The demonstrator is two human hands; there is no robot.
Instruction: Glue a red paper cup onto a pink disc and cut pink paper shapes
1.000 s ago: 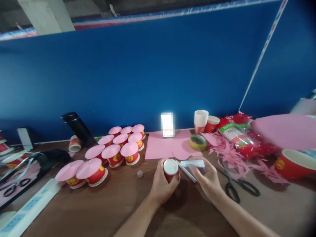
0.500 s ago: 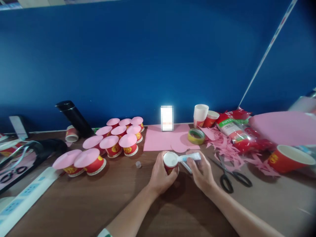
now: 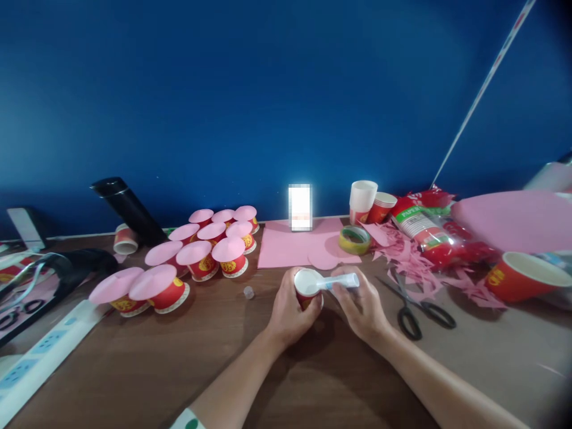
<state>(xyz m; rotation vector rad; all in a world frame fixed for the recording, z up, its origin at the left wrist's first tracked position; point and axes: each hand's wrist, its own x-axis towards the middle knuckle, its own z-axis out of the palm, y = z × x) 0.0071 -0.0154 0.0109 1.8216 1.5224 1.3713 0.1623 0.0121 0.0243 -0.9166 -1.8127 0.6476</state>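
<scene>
Wrapped around a small red paper cup is my left hand, and the cup's white round end faces up. My right hand is closed on a white glue tube, held nearly level, its nozzle over the white end of the cup. Whether the nozzle touches the surface I cannot tell. A small clear cap lies on the table left of my hands. To the left stand several upside-down red cups, each topped with a pink paper disc.
Behind my hands lie pink sheets and a tape roll. On the right are scissors, pink scraps, a bag of cups and a tipped cup. A power strip and a black flask are on the left.
The glue tube has shifted left, its nozzle now farther over the cup's white end. The whole scene sits slightly higher in view, and the cup remains in my left hand.
</scene>
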